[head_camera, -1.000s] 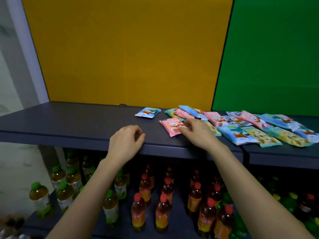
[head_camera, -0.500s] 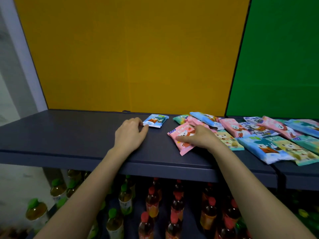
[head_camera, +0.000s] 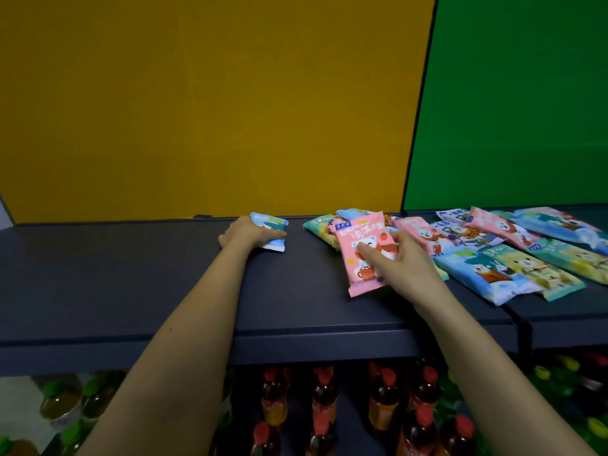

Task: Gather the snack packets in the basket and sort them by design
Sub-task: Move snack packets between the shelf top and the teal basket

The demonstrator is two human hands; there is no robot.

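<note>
Red-capped drink bottles [head_camera: 324, 394] are standing beneath the dark blue surface [head_camera: 131, 274], where the right hand [head_camera: 393, 263] is pinching a pink bear-print snack packet [head_camera: 360, 251], tilting it off the surface. Farther back, the left hand [head_camera: 248, 235] is closing over a small blue snack packet [head_camera: 271, 230] lying flat, while assorted packets [head_camera: 513, 251] are lying spread to the right.

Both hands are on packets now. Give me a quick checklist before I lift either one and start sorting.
1. Right hand grip on the pink packet: ok, thumb on top, fingers at its edge.
2. Left hand grip on the small blue packet: cannot tell, hand covers it.
3. Pink packet free of the pile: not ok, it overlaps neighbours.
4. Bare shelf for sorted groups: ok.
5. Basket in view: not ok, none visible.
</note>
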